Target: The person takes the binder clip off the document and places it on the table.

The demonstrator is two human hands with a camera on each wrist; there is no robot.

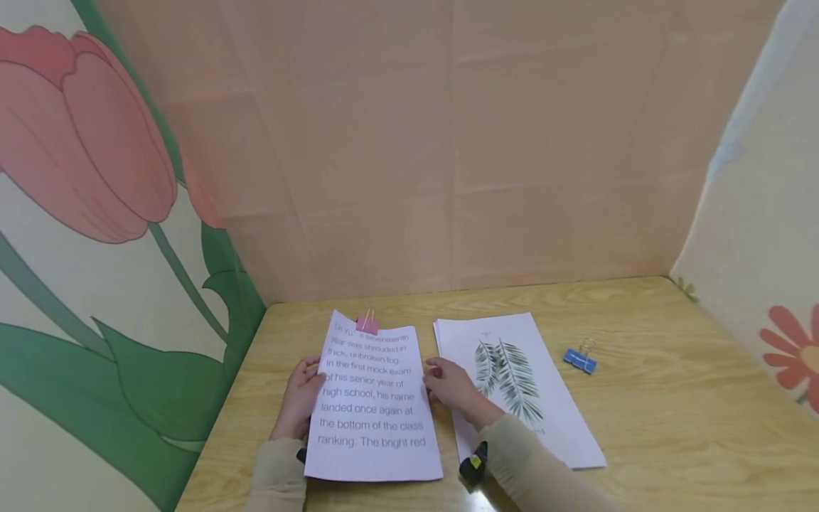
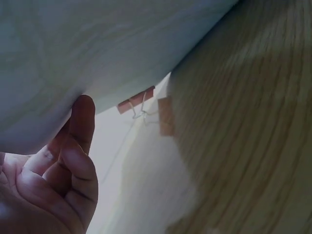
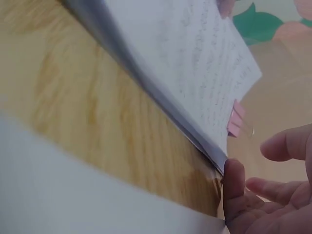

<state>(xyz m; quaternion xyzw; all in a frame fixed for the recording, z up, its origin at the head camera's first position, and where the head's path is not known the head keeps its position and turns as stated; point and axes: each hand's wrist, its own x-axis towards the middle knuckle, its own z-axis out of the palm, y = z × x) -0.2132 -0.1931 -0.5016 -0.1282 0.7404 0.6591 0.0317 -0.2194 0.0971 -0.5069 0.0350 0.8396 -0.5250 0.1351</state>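
A stack of printed sheets [image 1: 371, 398] with large English text is tilted up off the table, a pink binder clip [image 1: 367, 325] on its top edge. At its left edge my left hand [image 1: 302, 391] grips the stack, the fingers [image 2: 84, 122] curled behind the paper. My right hand [image 1: 456, 387] is at the right edge; in the right wrist view a fingertip [image 3: 234, 170] touches the paper's edge while the thumb stands away from it. Underneath, the left wrist view shows the pink clip's wire handles and its reflection on the tabletop.
Right of the text sheets lies a second stack of paper [image 1: 563, 419] with a palm-leaf print, partly under my right forearm. A blue binder clip [image 1: 579, 360] rests farther right on the wooden table [image 1: 691, 398]. A pink-beige covering [image 1: 448, 142] hangs behind the table.
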